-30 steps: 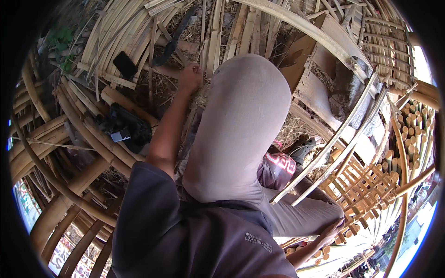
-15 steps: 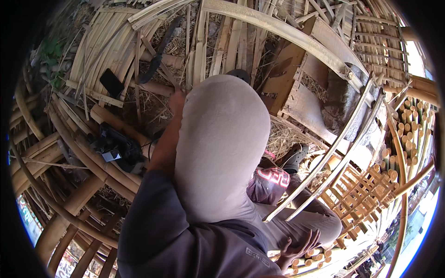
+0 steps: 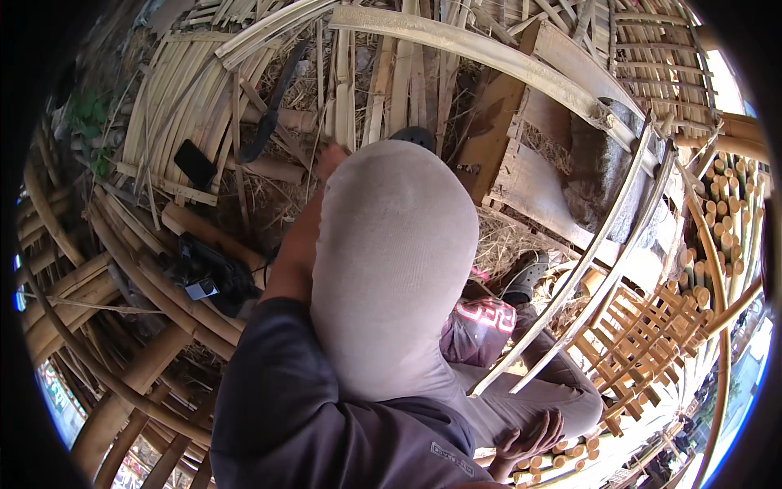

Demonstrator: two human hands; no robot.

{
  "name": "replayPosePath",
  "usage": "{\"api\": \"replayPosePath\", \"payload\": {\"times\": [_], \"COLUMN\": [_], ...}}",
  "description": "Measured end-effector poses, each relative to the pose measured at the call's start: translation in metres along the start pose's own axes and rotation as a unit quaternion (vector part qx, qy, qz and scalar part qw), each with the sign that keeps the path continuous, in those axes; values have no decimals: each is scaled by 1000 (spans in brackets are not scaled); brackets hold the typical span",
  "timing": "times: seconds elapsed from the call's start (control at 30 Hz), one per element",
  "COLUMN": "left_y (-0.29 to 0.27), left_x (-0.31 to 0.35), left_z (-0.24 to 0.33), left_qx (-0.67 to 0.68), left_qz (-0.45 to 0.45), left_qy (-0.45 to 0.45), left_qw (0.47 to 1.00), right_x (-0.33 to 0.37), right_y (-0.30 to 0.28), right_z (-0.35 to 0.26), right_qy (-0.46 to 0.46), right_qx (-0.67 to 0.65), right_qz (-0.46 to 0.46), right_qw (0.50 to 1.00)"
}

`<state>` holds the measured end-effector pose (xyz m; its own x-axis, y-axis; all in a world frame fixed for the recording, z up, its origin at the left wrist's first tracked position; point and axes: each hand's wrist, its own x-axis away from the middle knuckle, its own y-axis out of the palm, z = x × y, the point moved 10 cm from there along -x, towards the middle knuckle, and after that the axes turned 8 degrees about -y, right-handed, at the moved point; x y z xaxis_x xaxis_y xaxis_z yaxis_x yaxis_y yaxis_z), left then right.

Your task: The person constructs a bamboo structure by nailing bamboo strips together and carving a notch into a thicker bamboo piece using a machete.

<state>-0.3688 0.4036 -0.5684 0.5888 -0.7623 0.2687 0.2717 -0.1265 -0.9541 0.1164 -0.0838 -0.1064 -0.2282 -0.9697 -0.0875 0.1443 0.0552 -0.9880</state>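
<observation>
My left hand (image 3: 330, 160) is beyond the raised knee (image 3: 391, 196), half hidden by it, beside bamboo strips on the ground. Its fingers are blurred, and I cannot tell what they hold, if anything. Fingers apart, my right hand (image 3: 533, 438) rests against my other bent leg (image 3: 529, 399) near its knee and holds nothing. Two split ends of a long bamboo piece (image 3: 570, 326) lie over that leg. Left of my left hand lies a dark curved tool, apparently a blade (image 3: 273, 122).
A black phone (image 3: 195, 165) lies on a slatted bamboo panel (image 3: 175, 106). Nearby sits a black bag (image 3: 216, 265) with a small device on it. Bamboo poles (image 3: 130, 383) crowd the lower left. A bamboo lattice (image 3: 627, 350) and stacked cut poles (image 3: 721, 212) stand right.
My left hand has moved slightly right and up, further behind the knee. The view has shifted a little. My right hand stays at the leg.
</observation>
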Motion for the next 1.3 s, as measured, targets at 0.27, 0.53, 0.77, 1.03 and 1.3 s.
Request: {"api": "replayPosePath", "payload": {"times": [0.27, 0.53, 0.77, 1.03, 1.3], "left_y": [-71, -54, -9, -69, -17], "left_x": [28, 17, 27, 33, -15], "left_z": [24, 36, 60, 72, 41], "left_qx": [23, 59, 610, 636, 608], "left_qz": [-92, -64, -541, -489, -585], "left_qy": [-10, 87, -166, -89, -23], "left_qw": [995, 992, 555, 591, 537], "right_x": [-9, -15, -16, -10, -9], "right_y": [2, 2, 3, 7, 5], "right_z": [1, 1, 2, 6, 7], "right_qy": [-2, 0, 0, 15, 6], "right_qx": [-10, -4, -8, -14, -13], "right_qz": [0, -9, 5, -5, 4], "right_qw": [1000, 1000, 1000, 1000, 1000]}}
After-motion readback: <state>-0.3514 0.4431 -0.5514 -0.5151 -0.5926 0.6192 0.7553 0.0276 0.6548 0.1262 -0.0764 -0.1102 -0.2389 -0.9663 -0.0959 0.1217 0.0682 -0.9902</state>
